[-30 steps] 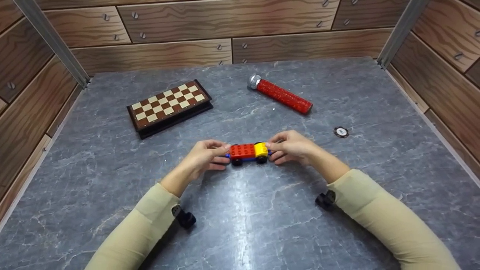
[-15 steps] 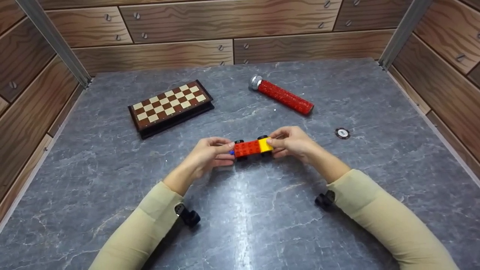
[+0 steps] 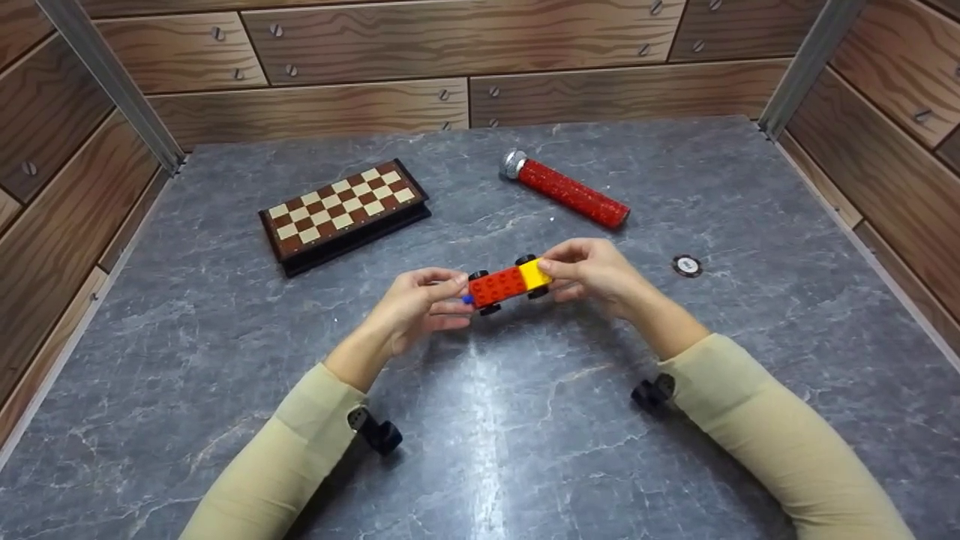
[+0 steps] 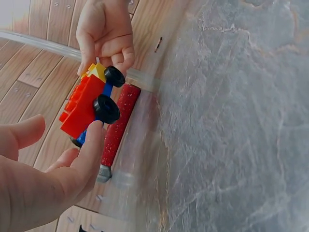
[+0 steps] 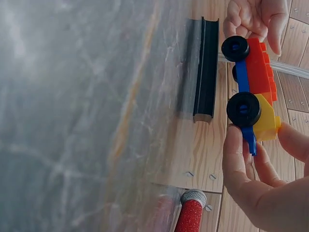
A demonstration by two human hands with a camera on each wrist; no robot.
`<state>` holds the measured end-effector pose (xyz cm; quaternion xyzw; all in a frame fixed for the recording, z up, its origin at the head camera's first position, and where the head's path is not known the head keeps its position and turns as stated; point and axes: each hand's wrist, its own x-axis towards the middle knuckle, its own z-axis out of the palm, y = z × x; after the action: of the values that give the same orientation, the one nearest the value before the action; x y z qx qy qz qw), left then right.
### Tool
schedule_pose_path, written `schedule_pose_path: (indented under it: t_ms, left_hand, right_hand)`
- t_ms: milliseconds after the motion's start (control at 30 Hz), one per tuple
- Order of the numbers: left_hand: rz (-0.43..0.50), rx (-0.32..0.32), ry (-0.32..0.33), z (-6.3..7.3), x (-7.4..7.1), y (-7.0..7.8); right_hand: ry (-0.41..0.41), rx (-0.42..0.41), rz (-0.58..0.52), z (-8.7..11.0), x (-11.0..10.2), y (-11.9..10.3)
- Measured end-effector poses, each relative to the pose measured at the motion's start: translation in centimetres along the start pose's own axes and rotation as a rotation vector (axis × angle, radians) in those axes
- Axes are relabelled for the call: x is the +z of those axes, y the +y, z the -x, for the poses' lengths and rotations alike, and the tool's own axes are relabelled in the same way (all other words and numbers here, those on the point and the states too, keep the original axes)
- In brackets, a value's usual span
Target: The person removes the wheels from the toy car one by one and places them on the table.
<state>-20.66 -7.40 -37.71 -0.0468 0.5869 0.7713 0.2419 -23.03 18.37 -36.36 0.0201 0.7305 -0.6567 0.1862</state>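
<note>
A toy car of building blocks [image 3: 497, 287] has a red studded body, a yellow front block, black wheels and a blue base. My right hand [image 3: 596, 274] pinches its yellow end, thumb on the yellow block and fingers underneath, as the right wrist view shows. Around the rear end is my left hand [image 3: 416, 304]. In the left wrist view its index fingertip [image 4: 95, 129] is right at a rear wheel and the blue hitch, while the thumb stands apart from the red block. The car is raised off the table, its yellow end farther from me.
A folded chessboard box [image 3: 345, 214] lies at the back left. Behind the hands is a red glittery microphone [image 3: 566, 189] with a silver head. A poker chip [image 3: 687, 265] lies to the right. Wood-patterned walls [image 3: 465, 45] border the grey marbled table [image 3: 525, 450].
The car has risen from the table and swung so its yellow end points farther away and right. My right hand has moved forward with it; the left has moved slightly forward and right.
</note>
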Motion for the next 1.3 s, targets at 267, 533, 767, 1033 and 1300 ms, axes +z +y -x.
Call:
schedule_pose_path:
  t_ms: [267, 533, 767, 1033, 1300]
  left_hand:
    - [0.000, -0.006, -0.048, 0.1, 0.4, 0.2]
    - [-0.025, 0.018, -0.116, 0.3, 0.6, 0.2]
    - [-0.089, 0.019, -0.176, 0.2, 0.8, -0.1]
    - [-0.117, 0.030, -0.210, 0.2, 1.0, -0.1]
    - [-0.163, 0.034, -0.239, 0.3, 1.2, -0.2]
  right_hand:
    - [-0.014, -0.025, 0.020, 0.1, 0.0, -0.8]
    - [-0.045, -0.125, 0.055, 0.3, 0.4, -1.1]
    - [-0.083, -0.194, 0.098, 0.4, 0.7, -1.1]
    - [-0.091, -0.239, 0.088, 0.4, 0.9, -1.3]
    - [-0.107, -0.261, 0.096, 0.2, 1.4, -1.6]
